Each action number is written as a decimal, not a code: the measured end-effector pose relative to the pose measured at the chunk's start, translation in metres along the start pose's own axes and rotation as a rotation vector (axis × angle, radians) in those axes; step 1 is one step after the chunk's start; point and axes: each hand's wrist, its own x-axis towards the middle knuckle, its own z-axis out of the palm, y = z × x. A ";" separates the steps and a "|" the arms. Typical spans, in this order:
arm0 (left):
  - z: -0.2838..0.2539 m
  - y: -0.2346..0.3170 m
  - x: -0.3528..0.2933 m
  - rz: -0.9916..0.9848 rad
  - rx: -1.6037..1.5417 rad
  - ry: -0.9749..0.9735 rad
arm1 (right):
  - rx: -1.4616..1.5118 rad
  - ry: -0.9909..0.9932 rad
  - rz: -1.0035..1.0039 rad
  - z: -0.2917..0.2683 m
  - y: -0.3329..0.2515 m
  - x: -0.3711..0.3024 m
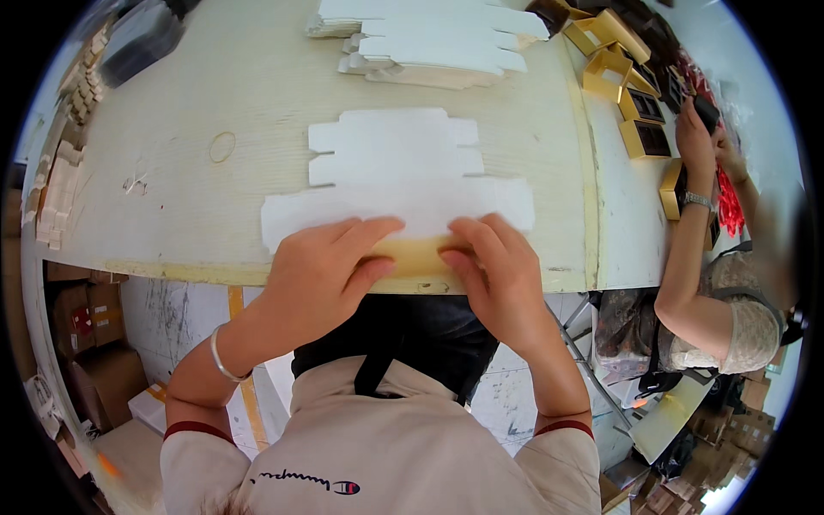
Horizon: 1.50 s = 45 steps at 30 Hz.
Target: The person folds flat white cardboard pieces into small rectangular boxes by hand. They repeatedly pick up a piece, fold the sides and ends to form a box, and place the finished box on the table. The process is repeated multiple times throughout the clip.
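Note:
A flat white cardboard box blank point(395, 159) with cut flaps lies at the near edge of the table, in front of my body. My left hand point(330, 262) grips the left part of its near edge, thumb below and fingers on top. My right hand point(498, 262) pinches the same edge farther right. Between the hands a yellowish gold strip point(412, 251) shows along that edge, seemingly the blank's other side bent up. The fingertips are slightly blurred.
A stack of white box blanks point(438, 43) sits at the far side of the table point(189, 206). A rubber band point(222, 147) lies to the left. At right, a co-worker's hands point(697, 142) hold a dark item beside several gold boxes point(645, 139). Folded card pieces point(60, 193) line the left edge.

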 end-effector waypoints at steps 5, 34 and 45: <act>0.009 0.001 -0.004 0.280 0.585 0.238 | -0.390 0.080 -0.351 0.006 0.012 -0.007; -0.008 0.011 -0.020 -0.102 0.016 0.072 | 0.723 -0.213 0.081 0.036 -0.041 -0.016; -0.020 -0.003 0.021 0.034 0.191 -0.122 | -0.271 -0.144 -0.481 -0.006 0.006 -0.051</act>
